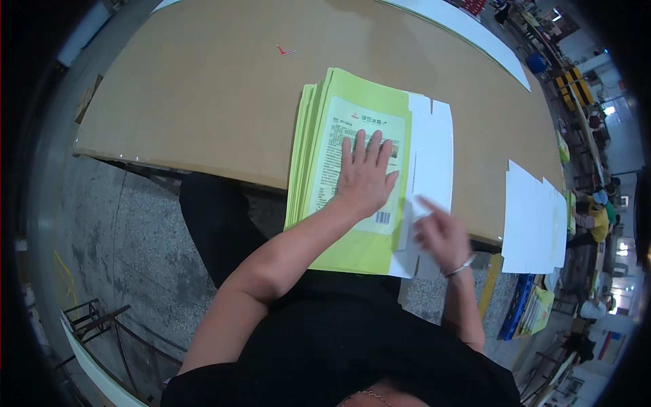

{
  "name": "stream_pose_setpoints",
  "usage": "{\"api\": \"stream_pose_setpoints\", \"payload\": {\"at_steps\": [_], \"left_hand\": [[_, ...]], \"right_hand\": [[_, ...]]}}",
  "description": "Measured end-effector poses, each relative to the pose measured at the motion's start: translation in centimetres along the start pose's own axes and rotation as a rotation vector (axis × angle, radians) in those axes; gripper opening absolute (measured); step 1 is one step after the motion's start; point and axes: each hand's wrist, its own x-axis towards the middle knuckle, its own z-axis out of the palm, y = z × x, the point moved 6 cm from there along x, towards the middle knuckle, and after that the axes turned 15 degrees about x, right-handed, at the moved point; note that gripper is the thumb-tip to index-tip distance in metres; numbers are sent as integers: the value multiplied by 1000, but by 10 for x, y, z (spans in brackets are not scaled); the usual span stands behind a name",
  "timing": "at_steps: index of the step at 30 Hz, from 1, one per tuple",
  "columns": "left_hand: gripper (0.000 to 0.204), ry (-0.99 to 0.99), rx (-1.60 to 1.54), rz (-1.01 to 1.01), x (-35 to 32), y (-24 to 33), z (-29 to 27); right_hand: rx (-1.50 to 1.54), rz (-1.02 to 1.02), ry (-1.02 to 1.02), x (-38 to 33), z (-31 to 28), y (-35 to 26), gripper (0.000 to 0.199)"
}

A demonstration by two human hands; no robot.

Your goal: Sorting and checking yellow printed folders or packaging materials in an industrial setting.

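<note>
We look down on a brown bench [203, 88], a stack of green printed cards [325, 169] overhanging its near edge. Right of it lie white sheets [532, 224]. We see the left hand [366, 180] spread flat on the stack; the right hand [441, 234], blurred, points near its white margin, grip unclear. Beyond lies a red tick-shaped mark [285, 51].

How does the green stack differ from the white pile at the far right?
The green stack carries a printed panel, while the white pile looks plain. The left hand rests flat on the green stack; no hand touches the white pile. The green stack lies near the picture's middle, the white pile far to the right. Both appear to overhang the table.
</note>
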Motion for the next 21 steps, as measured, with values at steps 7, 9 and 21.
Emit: {"api": "stream_pose_setpoints", "payload": {"at_steps": [7, 9, 21], "left_hand": [[60, 46, -13, 45, 9, 4, 22], [61, 12, -10, 47, 7, 7, 17], [60, -34, 52, 183, 12, 18, 10]], "right_hand": [[368, -660, 20, 93, -54, 24, 61], [700, -713, -278, 76, -17, -7, 70], [-346, -615, 25, 26, -7, 10, 43]]}}
